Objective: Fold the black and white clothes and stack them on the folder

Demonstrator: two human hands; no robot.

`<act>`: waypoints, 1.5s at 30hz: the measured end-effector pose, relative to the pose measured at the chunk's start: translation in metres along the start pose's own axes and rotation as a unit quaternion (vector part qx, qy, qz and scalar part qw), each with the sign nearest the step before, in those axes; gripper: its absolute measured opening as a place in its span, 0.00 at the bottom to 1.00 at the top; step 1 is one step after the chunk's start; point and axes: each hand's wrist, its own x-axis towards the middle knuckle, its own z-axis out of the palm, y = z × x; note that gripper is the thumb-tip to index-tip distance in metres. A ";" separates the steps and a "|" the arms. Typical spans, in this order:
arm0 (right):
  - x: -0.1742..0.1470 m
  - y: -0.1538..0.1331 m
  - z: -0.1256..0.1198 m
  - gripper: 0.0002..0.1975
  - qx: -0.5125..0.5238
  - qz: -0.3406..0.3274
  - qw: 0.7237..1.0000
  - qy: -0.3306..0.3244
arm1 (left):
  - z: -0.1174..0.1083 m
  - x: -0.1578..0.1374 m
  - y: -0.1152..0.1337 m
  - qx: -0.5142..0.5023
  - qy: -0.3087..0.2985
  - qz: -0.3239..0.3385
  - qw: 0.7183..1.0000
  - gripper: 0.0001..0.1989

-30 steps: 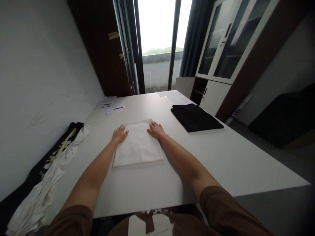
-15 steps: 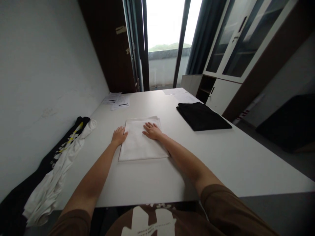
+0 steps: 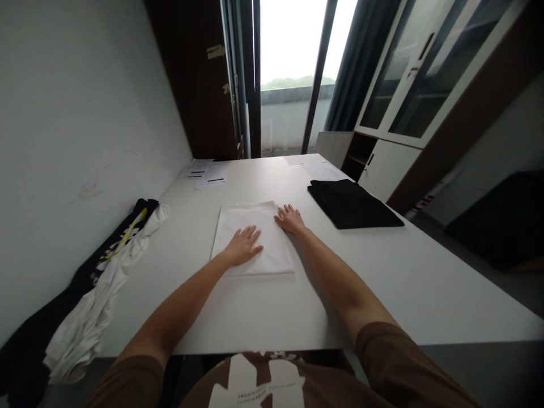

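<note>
A white cloth (image 3: 267,258), folded into a flat rectangle, lies on the white table (image 3: 263,317) in front of me. My left hand (image 3: 243,246) rests flat on the middle of the cloth, fingers spread. At the cloth's upper right edge is my right hand (image 3: 289,219), its fingers stretched out and lying flat, with the thumb side by the edge. Neither hand grips anything. To the right, apart from both hands, lies a folded black cloth (image 3: 355,204).
Crumpled white clothing (image 3: 102,306) and black clothing with yellow marks (image 3: 85,272) lie along the wall at the left edge. Papers (image 3: 210,177) sit at the far left, and more sheets (image 3: 321,169) at the far right. A cabinet (image 3: 389,170) stands beyond the table.
My left hand has moved from the cloth's left edge onto its middle. My right hand has slid right, from the top of the cloth to its right edge.
</note>
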 end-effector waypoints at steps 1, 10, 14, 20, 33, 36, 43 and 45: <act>0.000 -0.003 0.000 0.33 0.000 -0.005 1.000 0.004 | 0.002 0.001 -0.001 0.000 -0.006 -0.009 1.000 0.37; -0.014 -0.062 -0.008 0.34 0.010 -0.150 0.987 0.052 | -0.001 -0.004 -0.072 0.025 0.020 -0.166 0.986 0.35; -0.027 -0.091 0.000 0.37 0.014 -0.220 0.975 0.005 | -0.004 -0.011 -0.093 0.036 0.041 -0.254 0.966 0.36; -0.017 -0.068 0.004 0.37 0.002 -0.123 0.990 -0.065 | -0.011 -0.015 -0.075 0.052 0.070 -0.263 0.961 0.33; -0.019 -0.041 -0.012 0.33 0.017 -0.040 0.998 -0.041 | -0.004 -0.004 -0.030 0.006 0.023 -0.064 0.998 0.33; -0.026 -0.066 -0.016 0.35 0.023 -0.073 0.997 -0.018 | -0.006 -0.006 -0.059 0.013 0.043 -0.150 0.988 0.32; -0.065 -0.128 -0.005 0.39 0.050 -0.224 0.972 -0.043 | -0.005 -0.015 -0.085 0.024 0.091 -0.304 0.948 0.33; -0.073 -0.132 -0.002 0.38 0.042 -0.232 0.971 -0.041 | -0.006 -0.018 -0.085 0.026 0.099 -0.330 0.938 0.33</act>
